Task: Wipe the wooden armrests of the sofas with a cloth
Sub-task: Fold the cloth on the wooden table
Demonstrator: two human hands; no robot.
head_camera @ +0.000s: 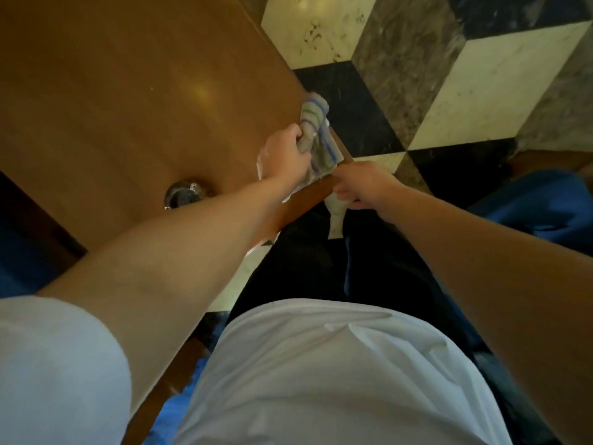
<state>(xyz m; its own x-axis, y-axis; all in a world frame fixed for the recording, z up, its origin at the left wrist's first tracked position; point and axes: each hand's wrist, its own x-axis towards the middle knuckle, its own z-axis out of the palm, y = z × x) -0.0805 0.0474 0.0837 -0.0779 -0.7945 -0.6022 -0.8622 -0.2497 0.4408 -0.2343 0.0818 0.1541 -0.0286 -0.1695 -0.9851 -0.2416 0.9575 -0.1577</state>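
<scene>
A striped white cloth (317,136) with green and blue lines lies bunched over the corner of a wide brown wooden surface (128,107). My left hand (285,154) grips the cloth from the left, fingers curled into it. My right hand (362,184) is just right of the cloth at the wooden corner, fingers curled; a pale strip hangs below it, and I cannot tell whether the hand holds it. No sofa armrest is clearly identifiable; the wooden surface fills the left half of the view.
A shiny metal round fitting (184,194) sits on the wood near my left forearm. The floor (481,75) has black, white and grey marble tiles. Blue upholstery (539,203) shows at right and at lower left. My white shirt and dark trousers fill the bottom.
</scene>
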